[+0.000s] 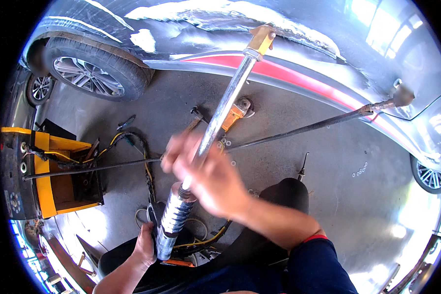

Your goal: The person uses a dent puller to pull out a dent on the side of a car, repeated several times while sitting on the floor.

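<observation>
Grey floor (pixel 284 110) lies below a damaged car (pixel 377 63), from which a slide hammer (pixel 229 100) slants toward the person. Left hand (pixel 143 249) seems to grip it low down; right hand (pixel 213 180) blurs at the rod (pixel 212 132), closure unclear. Probably heavy, stiff, slippery; the ribbed cylinder (pixel 175 215) should hold best.

A grey floor (pixel 328 210) fills the middle of the frame. At the left edge stands a yellow-and-black cart (pixel 45 196) with an open compartment. Above it, at the far left, shows the wheel (pixel 40 89) of another vehicle. An orange angle grinder (pixel 234 116) lies just above the centre, with a hammer-like tool (pixel 198 113) near its left side. A small dark tool (pixel 126 122) lies left of these. Pale washers (pixel 361 170) are scattered right of centre, and a slim pointed tool (pixel 303 168) lies between them and the centre.
</observation>
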{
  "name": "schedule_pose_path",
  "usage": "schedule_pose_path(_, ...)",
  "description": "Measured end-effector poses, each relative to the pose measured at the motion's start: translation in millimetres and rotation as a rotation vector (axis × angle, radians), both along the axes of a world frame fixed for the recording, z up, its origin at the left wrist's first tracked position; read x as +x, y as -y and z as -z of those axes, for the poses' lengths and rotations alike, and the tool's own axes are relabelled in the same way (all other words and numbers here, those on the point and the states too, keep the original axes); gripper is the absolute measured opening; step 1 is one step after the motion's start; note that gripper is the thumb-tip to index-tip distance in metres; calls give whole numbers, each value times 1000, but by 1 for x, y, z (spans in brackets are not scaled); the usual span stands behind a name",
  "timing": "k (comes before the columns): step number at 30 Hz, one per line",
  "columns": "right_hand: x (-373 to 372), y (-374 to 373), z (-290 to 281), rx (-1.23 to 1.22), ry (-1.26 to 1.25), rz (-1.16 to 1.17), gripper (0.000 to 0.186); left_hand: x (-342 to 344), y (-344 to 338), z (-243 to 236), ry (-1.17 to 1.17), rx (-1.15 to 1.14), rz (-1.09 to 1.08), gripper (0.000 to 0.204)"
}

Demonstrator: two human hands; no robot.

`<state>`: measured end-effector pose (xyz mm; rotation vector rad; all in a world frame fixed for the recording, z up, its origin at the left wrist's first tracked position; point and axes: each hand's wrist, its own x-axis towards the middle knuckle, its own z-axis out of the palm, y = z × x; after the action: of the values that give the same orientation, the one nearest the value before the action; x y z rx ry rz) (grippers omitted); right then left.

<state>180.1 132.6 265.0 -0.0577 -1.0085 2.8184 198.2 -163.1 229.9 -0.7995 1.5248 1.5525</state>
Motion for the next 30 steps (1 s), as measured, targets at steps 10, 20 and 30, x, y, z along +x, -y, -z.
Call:
schedule_pose_path(10, -28, -15, -13, -76, 37, 70, 37, -22, 7, 1, -422, -4, -337, 42)
schedule_pose_path(20, 1, -4, 14, -32, -114, -21, 32, -8, -9, 54, 240, 114, 233, 39)
schedule_pose_path(30, -13, -18, 17, -71, -111, 43, 17, -9, -9, 72, 97, 60, 114, 28)
